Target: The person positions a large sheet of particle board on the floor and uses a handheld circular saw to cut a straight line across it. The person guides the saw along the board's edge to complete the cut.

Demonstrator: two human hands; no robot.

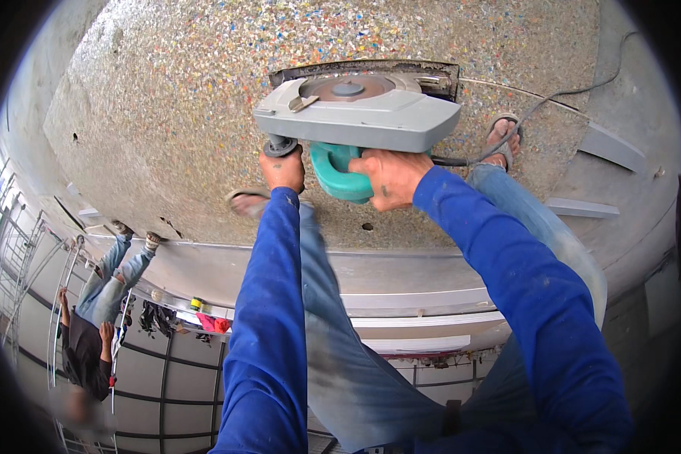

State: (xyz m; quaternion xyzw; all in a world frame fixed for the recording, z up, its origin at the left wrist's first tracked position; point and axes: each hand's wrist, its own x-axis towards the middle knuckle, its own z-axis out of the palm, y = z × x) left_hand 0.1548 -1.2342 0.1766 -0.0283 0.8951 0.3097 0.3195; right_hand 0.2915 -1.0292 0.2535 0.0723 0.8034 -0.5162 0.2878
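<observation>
A circular saw (356, 125) with a grey housing and a dark base plate rests on a large board (189, 129) pressed from multicoloured chips. My left hand (283, 172) is closed round the saw's dark front knob. Around the teal rear handle (333, 181) my right hand (392, 178) is wrapped; its trigger finger is partly hidden. The saw's round hub and disc (348, 88) show on the upper side of the housing. A thin line (518, 90) runs across the board to the right from the base plate. Where the blade meets the board is hidden.
The grey power cord (541, 98) loops off to the upper right, past my sandalled right foot (503, 138). My left foot (248, 203) stands on the board. White strips (583, 207) lie at right. Another person (91, 333) is beside metal scaffolding (15, 257) at lower left.
</observation>
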